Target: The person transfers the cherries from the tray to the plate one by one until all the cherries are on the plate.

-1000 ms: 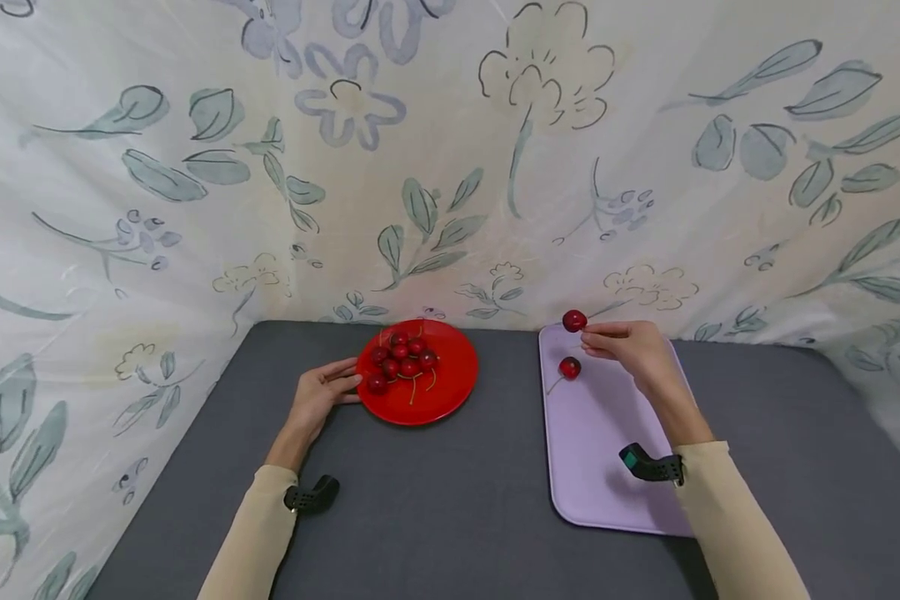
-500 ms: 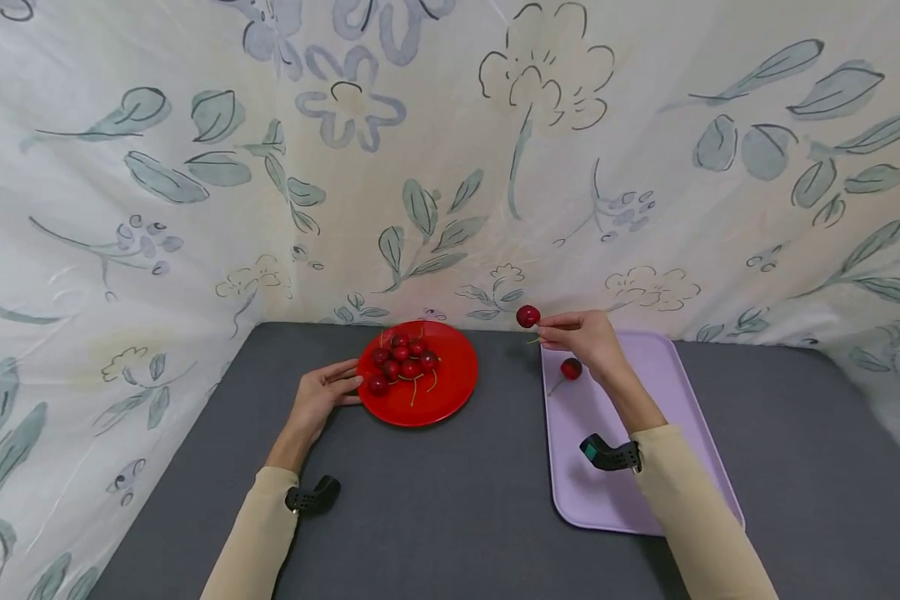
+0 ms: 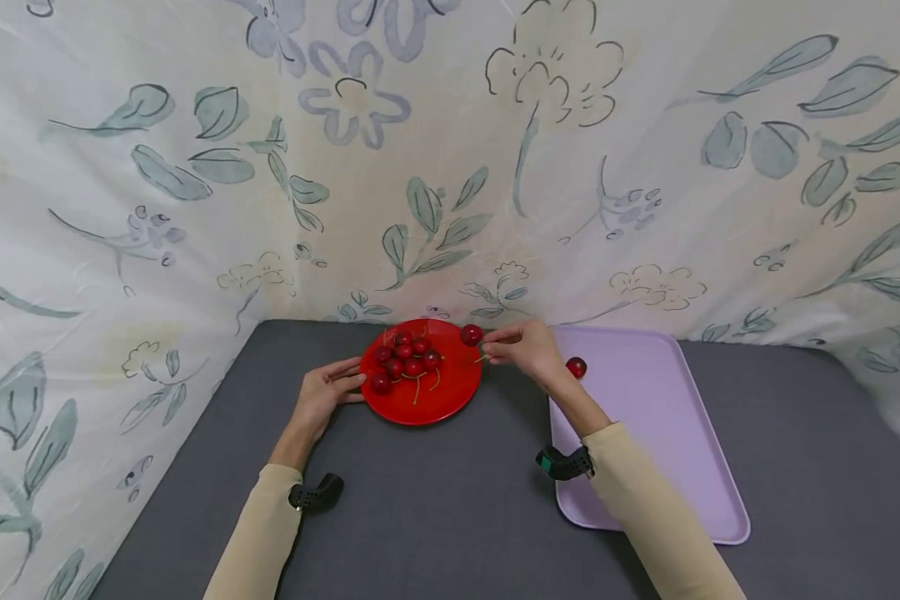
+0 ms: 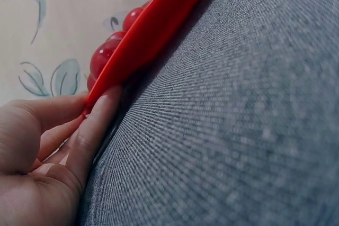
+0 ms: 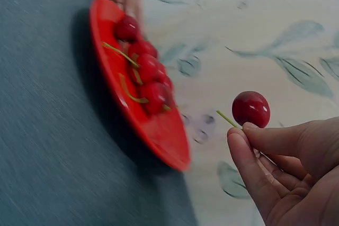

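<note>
My left hand (image 3: 324, 395) pinches the left rim of a red plate (image 3: 450, 396), thumb and fingers meeting at the edge in the left wrist view. Several dark red cherries (image 3: 403, 352) with green stems are heaped on the plate's left half. Between thumb and fingertips, my right hand (image 3: 527, 352) pinches one cherry (image 3: 471, 335) by its stem. In the head view that cherry appears over the plate's right edge; the right wrist view shows it (image 5: 251, 109) apart from the plate. Another cherry (image 3: 576, 367) lies on the lilac tray (image 3: 652, 417), partly hidden behind my right hand, its stem out of sight.
A dark grey cloth (image 3: 435, 500) covers the table under plate and tray. Behind and to the left hangs a pale curtain (image 3: 450, 125) printed with flowers and leaves, close to the table's far edge. My right forearm crosses over the tray.
Holding the cherry, my right hand has moved left from above the tray's far left corner to the plate's right edge. My left hand and the plate stay where they were.
</note>
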Motion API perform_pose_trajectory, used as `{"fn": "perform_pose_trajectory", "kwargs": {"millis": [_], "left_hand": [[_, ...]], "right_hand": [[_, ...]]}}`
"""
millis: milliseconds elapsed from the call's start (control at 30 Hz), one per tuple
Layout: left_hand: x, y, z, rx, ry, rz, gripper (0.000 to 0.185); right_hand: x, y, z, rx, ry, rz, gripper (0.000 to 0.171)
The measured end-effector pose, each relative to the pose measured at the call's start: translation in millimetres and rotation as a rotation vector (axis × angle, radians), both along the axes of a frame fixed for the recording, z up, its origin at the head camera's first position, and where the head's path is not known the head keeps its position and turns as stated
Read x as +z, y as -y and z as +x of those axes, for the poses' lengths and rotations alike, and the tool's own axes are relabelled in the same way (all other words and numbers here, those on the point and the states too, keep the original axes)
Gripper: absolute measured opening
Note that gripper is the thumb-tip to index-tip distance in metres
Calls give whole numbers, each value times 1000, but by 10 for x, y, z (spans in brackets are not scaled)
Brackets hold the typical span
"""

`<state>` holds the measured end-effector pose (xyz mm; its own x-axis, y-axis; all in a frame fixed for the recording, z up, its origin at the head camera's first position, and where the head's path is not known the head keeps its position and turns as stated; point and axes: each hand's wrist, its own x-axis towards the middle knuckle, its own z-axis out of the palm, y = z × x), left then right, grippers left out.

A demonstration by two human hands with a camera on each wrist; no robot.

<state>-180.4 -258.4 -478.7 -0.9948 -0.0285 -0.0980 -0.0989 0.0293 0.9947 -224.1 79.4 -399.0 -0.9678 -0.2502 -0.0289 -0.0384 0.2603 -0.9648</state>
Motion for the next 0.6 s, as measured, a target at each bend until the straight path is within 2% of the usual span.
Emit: {"fn": "perform_pose_trajectory", "kwargs": {"millis": [67, 267, 600], "left_hand": [[-38, 14, -14, 7, -10, -9, 47], [-29, 10, -28, -6, -24, 1, 46], [95, -23, 17, -12, 15, 45, 45]], "right_hand": [[-55, 94, 18, 24, 4, -6, 22], [-165, 343, 83, 56, 26, 9, 18], [-343, 732, 172, 90, 67, 16, 14]]}}
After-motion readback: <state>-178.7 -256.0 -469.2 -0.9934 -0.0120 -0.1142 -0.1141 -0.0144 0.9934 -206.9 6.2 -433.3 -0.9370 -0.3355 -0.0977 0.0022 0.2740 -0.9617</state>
